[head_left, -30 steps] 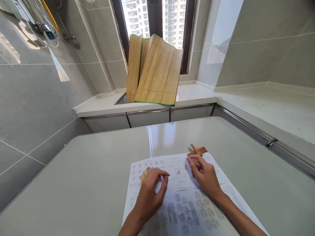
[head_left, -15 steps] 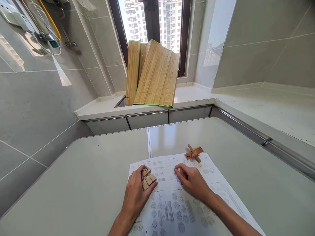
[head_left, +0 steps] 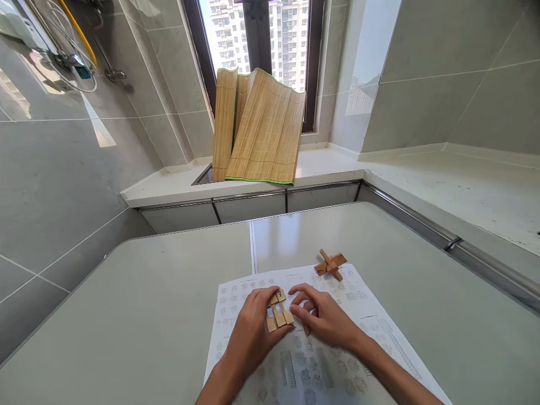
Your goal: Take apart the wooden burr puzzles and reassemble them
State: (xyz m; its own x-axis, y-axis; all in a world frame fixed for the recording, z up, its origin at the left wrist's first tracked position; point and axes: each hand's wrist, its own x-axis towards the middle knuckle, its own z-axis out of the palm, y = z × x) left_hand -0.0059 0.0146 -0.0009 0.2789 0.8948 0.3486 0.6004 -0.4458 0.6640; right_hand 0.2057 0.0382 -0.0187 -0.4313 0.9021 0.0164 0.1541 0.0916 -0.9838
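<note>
My left hand (head_left: 255, 323) is closed around a small group of light wooden puzzle pieces (head_left: 277, 316), thumb below and fingers behind. The pieces lie side by side with gaps between them, and the top one bears a dark "3". Just to the right, my right hand (head_left: 323, 315) has its fingers curved and apart, with the tips close to the pieces; I see nothing in it. Beneath both hands spreads a printed sheet (head_left: 230, 332) with rows of small puzzle drawings. A darker wooden cross-shaped puzzle (head_left: 330, 264) rests at the sheet's far right edge.
The pale table (head_left: 139, 315) has a seam running away from me. Behind it, a folded bamboo mat (head_left: 265, 129) leans at the window on a white ledge (head_left: 169, 185). A metal rail (head_left: 405, 216) runs along the table's right side. Hoses and fittings (head_left: 76, 62) hang at upper left.
My left hand has moved right with the wooden pieces, from the sheet's left part toward its middle. My right hand's fingers have spread from a pinch, and the hands are now close together.
</note>
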